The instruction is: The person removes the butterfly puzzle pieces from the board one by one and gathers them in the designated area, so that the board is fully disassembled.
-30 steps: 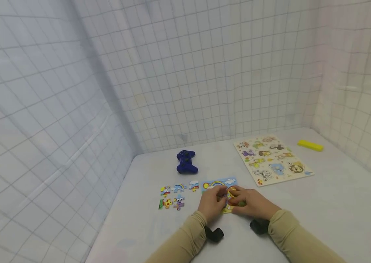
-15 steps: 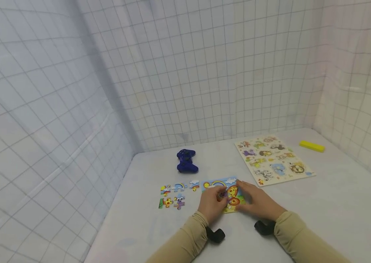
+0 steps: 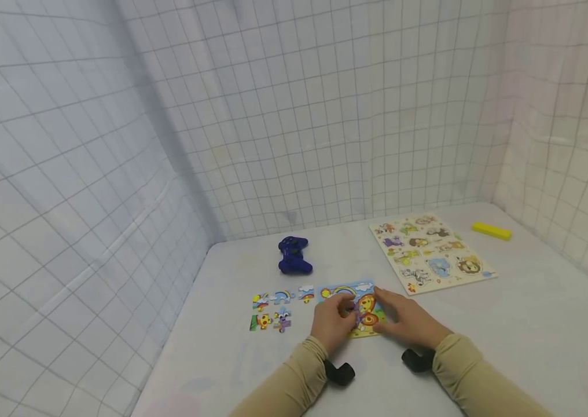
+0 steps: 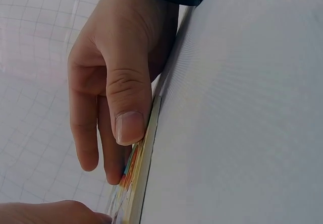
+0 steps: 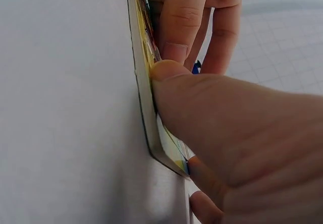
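Note:
A small tray puzzle (image 3: 366,332) with a sun, a rainbow and orange-maned lions lies flat under both hands in the head view. My left hand (image 3: 333,321) covers its left part, thumb and fingers bent toward each other around a purple puzzle piece (image 3: 355,317), mostly hidden by the fingers. In the left wrist view its thumb tip is right at the tray's near edge. My right hand (image 3: 411,318) rests along the right side, fingers spread, with the thumb (image 5: 171,72) on the puzzle's surface in the right wrist view.
Several loose puzzle pieces (image 3: 282,297) lie left of the tray. A blue game controller (image 3: 294,255) sits behind them. At the back right are a wooden animal puzzle board (image 3: 432,252) and a yellow bar (image 3: 491,230). Grid-patterned cloth walls (image 3: 315,116) enclose the table.
My right hand has drawn back from the middle of the puzzle to its right edge, uncovering the lions. The left hand has stayed nearly in place.

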The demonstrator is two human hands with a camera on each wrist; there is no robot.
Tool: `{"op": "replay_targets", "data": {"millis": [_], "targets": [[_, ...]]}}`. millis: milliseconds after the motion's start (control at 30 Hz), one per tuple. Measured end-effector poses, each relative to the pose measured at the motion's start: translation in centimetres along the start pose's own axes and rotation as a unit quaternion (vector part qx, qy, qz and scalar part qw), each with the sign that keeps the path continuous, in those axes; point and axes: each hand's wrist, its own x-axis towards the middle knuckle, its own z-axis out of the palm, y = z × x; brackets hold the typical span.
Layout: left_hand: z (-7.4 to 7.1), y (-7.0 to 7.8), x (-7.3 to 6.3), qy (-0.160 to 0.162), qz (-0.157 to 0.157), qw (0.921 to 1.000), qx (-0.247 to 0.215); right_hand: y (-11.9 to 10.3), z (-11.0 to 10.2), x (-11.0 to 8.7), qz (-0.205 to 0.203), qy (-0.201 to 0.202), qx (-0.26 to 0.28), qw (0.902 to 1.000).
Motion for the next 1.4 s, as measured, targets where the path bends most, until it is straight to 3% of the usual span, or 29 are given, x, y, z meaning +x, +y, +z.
{"op": "replay_targets", "data": {"millis": [167, 400, 633, 833, 1200, 1400], "targets": [[0.0, -0.1, 0.1, 0.011, -0.032, 0.9989, -0.032, 0.0, -0.2, 0.1, -0.004, -0.004, -0.008, 0.9999], [0.0, 0.3, 0.3, 0.023, -0.035, 0.9980, -0.047, -0.2, -0.2, 0.1, -0.001, 0.000, -0.003, 1.0000], [0.0, 0.4, 0.4, 0.031, -0.033, 0.9983, -0.037, -0.5, 0.2, 0.4, 0.017, 0.029, -0.009, 0.9994], [0.1, 0.4, 0.6, 0.027, -0.034, 0.9985, -0.032, -0.7, 0.2, 0.4, 0.029, 0.030, -0.003, 0.9991], [0.0, 0.3, 0.7, 0.015, -0.016, 0.9996, -0.019, -0.7, 0.1, 0.4, 0.029, 0.027, 0.000, 0.9992], [-2.0, -0.2, 0.3, 0.019, 0.012, 0.9997, -0.006, -0.3, 0.3, 0.4, 0.035, 0.031, 0.000, 0.9989]]}}
